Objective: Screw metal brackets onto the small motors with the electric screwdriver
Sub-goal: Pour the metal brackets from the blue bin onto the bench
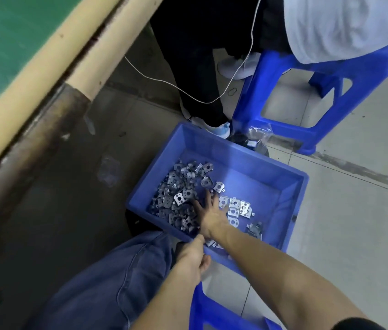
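A blue plastic bin [290,186] stands on the floor and holds a heap of small metal brackets [181,194]. My right hand [208,214] reaches down into the bin with its fingers spread flat over the brackets. My left hand [194,256] grips the bin's near rim, thumb over the edge. No motor or electric screwdriver is in view.
Another person sits on a blue stool [290,96] just behind the bin, feet on the floor. A white cable [188,91] hangs across. The green-topped workbench [4,36] runs along the left. My own blue stool [212,310] is beneath me. A plastic bag [259,133] lies behind the bin.
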Demonstrator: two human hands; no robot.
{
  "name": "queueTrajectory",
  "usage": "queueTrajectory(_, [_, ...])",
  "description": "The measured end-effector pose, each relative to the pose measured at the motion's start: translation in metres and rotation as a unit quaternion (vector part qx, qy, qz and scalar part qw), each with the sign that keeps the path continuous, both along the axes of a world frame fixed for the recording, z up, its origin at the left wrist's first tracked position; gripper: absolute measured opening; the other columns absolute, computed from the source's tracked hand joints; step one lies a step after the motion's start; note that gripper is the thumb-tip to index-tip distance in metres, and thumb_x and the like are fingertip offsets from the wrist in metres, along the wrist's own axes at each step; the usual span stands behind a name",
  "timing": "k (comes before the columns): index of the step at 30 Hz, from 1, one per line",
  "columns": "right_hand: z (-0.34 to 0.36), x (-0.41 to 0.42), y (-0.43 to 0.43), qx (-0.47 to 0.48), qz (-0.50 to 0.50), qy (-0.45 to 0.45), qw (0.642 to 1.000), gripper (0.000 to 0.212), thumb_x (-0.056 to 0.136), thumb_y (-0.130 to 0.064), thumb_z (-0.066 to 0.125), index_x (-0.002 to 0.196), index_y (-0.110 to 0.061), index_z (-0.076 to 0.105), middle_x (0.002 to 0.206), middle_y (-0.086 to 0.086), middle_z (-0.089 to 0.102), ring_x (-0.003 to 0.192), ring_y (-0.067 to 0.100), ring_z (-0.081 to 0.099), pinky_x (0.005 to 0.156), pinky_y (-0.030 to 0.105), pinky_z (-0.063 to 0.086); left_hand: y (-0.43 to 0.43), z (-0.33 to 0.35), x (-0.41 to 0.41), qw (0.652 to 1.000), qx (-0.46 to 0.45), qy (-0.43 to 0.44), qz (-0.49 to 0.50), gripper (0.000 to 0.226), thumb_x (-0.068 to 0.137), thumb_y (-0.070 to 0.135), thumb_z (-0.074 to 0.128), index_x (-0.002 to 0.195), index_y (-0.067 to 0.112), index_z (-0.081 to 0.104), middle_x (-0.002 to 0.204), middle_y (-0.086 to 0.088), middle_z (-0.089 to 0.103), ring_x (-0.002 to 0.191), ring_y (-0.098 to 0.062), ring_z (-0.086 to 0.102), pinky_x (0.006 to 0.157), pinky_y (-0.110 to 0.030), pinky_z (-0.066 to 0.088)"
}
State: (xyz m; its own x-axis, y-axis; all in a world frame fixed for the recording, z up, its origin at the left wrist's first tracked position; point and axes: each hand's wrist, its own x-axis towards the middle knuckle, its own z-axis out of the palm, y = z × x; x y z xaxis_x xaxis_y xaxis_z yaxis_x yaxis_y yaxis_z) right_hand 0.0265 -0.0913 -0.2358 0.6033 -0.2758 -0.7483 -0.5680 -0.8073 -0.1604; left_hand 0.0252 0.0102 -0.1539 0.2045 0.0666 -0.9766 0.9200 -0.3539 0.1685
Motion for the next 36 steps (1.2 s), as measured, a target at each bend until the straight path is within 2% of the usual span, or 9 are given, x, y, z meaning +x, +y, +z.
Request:
queueTrajectory(4, [-0.007,-0.006,0.007,-0.009,-0.052,-0.067,0.996,0.095,0.079,-0.017,0.069,0.159,-0.030,0.019,0.148,0.017,0.028,0.137,0.042,0.027,0.100,0.053,0.046,0.003,-0.002,-0.004,0.998,0.014,-0.006,-0.065,0.018,0.094,0.019,0.058,0.079,0.011,0.055,0.050,-0.001,0.045,0.036,-0.010,0.038,0.040,-0.019,0.033])
queueTrajectory(9, [-0.010,0.002,-0.007,0.048,-0.079,-0.068,0.993,0.079,0.083,-0.009,0.067,0.153,-0.026,0.033,0.132,0.019,0.044,0.125,0.041,0.041,0.094,0.044,0.049,-0.006,0.004,0.001,0.999,-0.011,0.016,-0.049,0.024,0.091,0.029,0.066,0.076,0.015,0.054,0.045,0.003,0.037,0.036,-0.008,0.028,0.036,-0.017,0.023])
queueTrajectory(17, [-0.001,-0.010,-0.009,0.099,-0.191,-0.175,0.961,0.033,0.086,-0.021,0.065,0.119,-0.019,0.062,0.107,0.018,0.072,0.101,0.039,0.067,0.082,0.038,0.055,-0.004,0.012,-0.001,0.995,-0.035,0.092,0.003,0.011,0.092,0.005,0.052,0.081,0.009,0.052,0.057,-0.006,0.054,0.054,-0.017,0.051,0.046,-0.022,0.044])
queueTrajectory(20, [0.008,-0.017,-0.006,0.105,-0.250,-0.217,0.938,0.029,0.082,-0.017,0.070,0.110,-0.012,0.062,0.098,0.014,0.071,0.093,0.035,0.066,0.077,0.034,0.052,-0.001,0.020,-0.004,0.995,-0.026,0.094,-0.015,0.006,0.092,0.005,0.048,0.089,0.006,0.053,0.085,-0.013,0.061,0.090,-0.037,0.062,0.069,-0.047,0.055])
queueTrajectory(25, [0.056,-0.033,-0.016,0.136,-0.332,-0.302,0.883,0.030,0.073,-0.008,0.071,0.100,-0.019,0.061,0.083,0.005,0.066,0.055,0.004,0.058,0.056,0.023,0.049,0.003,0.045,-0.008,0.997,-0.058,0.047,0.032,0.018,0.089,-0.007,0.041,0.085,0.001,0.056,0.059,-0.014,0.065,0.058,-0.031,0.067,0.043,-0.045,0.055])
queueTrajectory(28, [0.108,-0.042,-0.027,0.155,-0.347,-0.360,0.852,0.034,0.073,-0.005,0.070,0.093,-0.029,0.059,0.064,0.005,0.060,0.039,0.005,0.041,0.045,0.017,0.037,-0.004,0.085,-0.018,0.995,-0.087,0.032,0.037,0.016,0.089,-0.007,0.042,0.083,0.002,0.055,0.057,-0.015,0.065,0.069,-0.035,0.069,0.062,-0.057,0.059])
queueTrajectory(31, [0.170,-0.055,-0.038,0.139,-0.331,-0.413,0.837,0.037,0.071,-0.006,0.071,0.089,-0.036,0.058,0.055,-0.003,0.055,0.041,0.008,0.036,0.049,0.018,0.039,-0.011,0.128,-0.027,0.994,-0.102,-0.019,0.022,0.013,0.088,-0.007,0.045,0.090,0.001,0.056,0.063,-0.014,0.064,0.065,-0.032,0.065,0.055,-0.048,0.058])
queueTrajectory(34, [0.234,-0.072,-0.041,0.120,-0.300,-0.446,0.834,0.038,0.070,-0.008,0.073,0.088,-0.038,0.059,0.058,-0.009,0.054,0.044,0.009,0.034,0.048,0.015,0.037,-0.005,0.176,-0.043,0.990,-0.115,-0.078,0.010,0.015,0.090,-0.005,0.045,0.080,0.006,0.049,0.038,-0.003,0.050,0.040,-0.022,0.055,0.039,-0.029,0.046])
queueTrajectory(36, [0.274,-0.084,-0.035,0.104,-0.256,-0.465,0.841,0.039,0.070,-0.009,0.076,0.086,-0.040,0.058,0.059,-0.015,0.054,0.046,0.008,0.034,0.049,0.014,0.035,0.005,0.210,-0.059,0.988,-0.119,-0.100,0.010,0.017,0.091,-0.002,0.046,0.077,0.008,0.048,0.035,0.000,0.045,0.035,-0.020,0.051,0.043,-0.027,0.045])
